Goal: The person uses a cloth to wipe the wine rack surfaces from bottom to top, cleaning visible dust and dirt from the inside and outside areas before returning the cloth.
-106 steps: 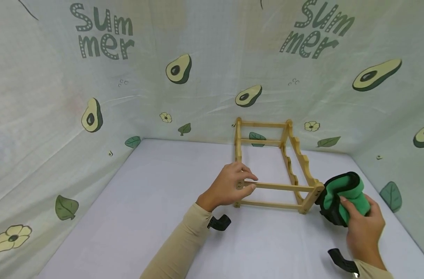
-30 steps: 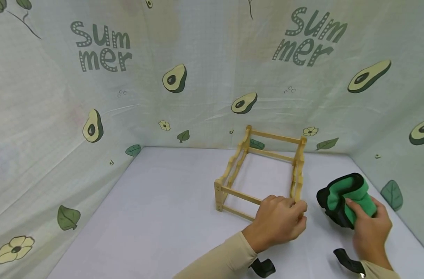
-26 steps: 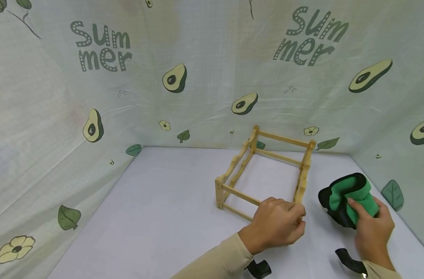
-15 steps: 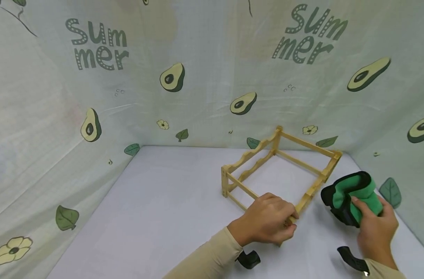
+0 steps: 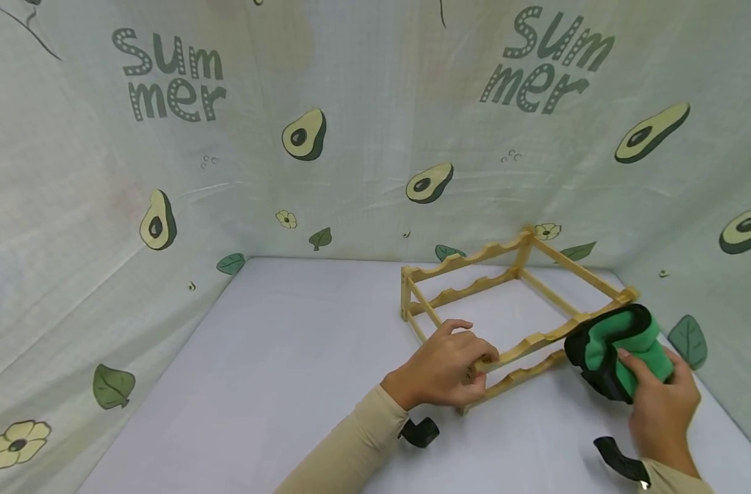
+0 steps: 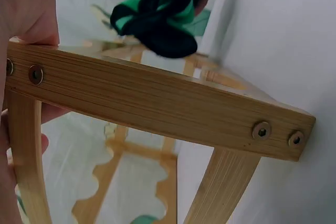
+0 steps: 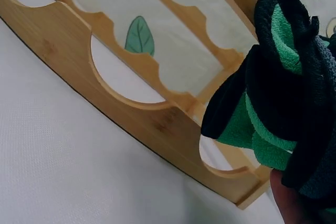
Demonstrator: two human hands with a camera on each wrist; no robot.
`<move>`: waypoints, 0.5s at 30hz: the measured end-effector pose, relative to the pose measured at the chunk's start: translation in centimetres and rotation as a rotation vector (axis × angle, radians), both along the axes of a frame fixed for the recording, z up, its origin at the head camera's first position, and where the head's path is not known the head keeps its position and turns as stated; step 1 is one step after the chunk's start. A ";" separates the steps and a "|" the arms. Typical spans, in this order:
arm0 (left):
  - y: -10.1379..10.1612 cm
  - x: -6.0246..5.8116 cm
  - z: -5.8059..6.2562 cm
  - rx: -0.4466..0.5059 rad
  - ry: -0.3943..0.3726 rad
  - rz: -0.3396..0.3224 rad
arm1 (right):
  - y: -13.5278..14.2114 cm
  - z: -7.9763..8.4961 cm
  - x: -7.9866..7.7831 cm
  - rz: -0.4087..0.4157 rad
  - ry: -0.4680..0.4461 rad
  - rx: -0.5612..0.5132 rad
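A light wooden rack point(image 5: 533, 341) with scalloped rails stands at an angle on the right part of the table. My left hand point(image 5: 443, 363) grips its near corner, and in the left wrist view the fingers point(image 6: 31, 17) lie over the end bar, where screw heads show. A folded green cloth with black edging point(image 5: 622, 346) is in my right hand point(image 5: 662, 405), thumb on its near face. From the head camera, the cloth overlaps the rack's right rail; whether they touch cannot be told. The right wrist view shows the cloth point(image 7: 273, 129) above the scalloped rail point(image 7: 157, 124).
A white tabletop point(image 5: 276, 370) lies beneath the rack. Behind and at both sides hangs a pale curtain point(image 5: 363, 137) printed with avocados, leaves and "summer". Black curved pieces point(image 5: 420, 433) sit at both wrists.
The rack has turned clockwise, its far end swinging right toward the cloth. My left hand moved left and slightly away with the near corner. The right hand still holds the cloth, nearly in place.
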State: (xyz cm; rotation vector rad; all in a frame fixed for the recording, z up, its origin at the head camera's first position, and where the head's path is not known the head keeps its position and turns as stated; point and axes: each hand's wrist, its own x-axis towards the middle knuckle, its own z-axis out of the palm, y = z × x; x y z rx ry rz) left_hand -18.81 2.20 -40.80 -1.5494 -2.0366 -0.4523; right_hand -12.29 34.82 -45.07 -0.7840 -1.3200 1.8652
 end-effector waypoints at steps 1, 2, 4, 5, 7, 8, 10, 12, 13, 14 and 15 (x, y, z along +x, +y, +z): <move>-0.3 -0.3 -0.1 0.004 -0.017 0.000 | -0.1 0.0 0.0 -0.001 -0.003 0.003; -0.6 -0.6 -0.1 0.009 -0.038 0.000 | -0.1 -0.1 0.1 0.001 -0.002 0.005; -1.2 -1.2 -0.2 0.017 -0.073 0.003 | -0.2 -0.1 0.1 0.009 0.001 0.010; -1.4 -1.4 -0.1 0.021 -0.088 0.005 | -0.2 -0.1 0.1 0.013 0.002 0.011; -1.9 -1.9 -0.1 0.027 -0.113 0.013 | -0.3 -0.2 0.0 0.019 0.000 0.016; -2.1 -2.1 -0.1 0.032 -0.126 0.014 | -0.3 -0.2 0.0 0.025 -0.006 0.019; -2.5 -2.4 0.0 0.042 -0.139 0.020 | -0.5 -0.2 0.0 0.036 -0.021 0.035; -2.9 -2.7 -0.1 0.051 -0.145 0.023 | -0.6 -0.2 -0.1 0.042 -0.039 0.048; -3.1 -2.8 -0.1 0.056 -0.148 0.024 | -0.7 -0.1 0.0 0.047 -0.052 0.055; -3.3 -2.9 -0.1 0.064 -0.151 0.025 | -0.8 -0.1 0.0 0.051 -0.065 0.065; -3.5 -3.1 -0.1 0.070 -0.149 0.031 | -0.8 0.0 0.1 0.054 -0.075 0.075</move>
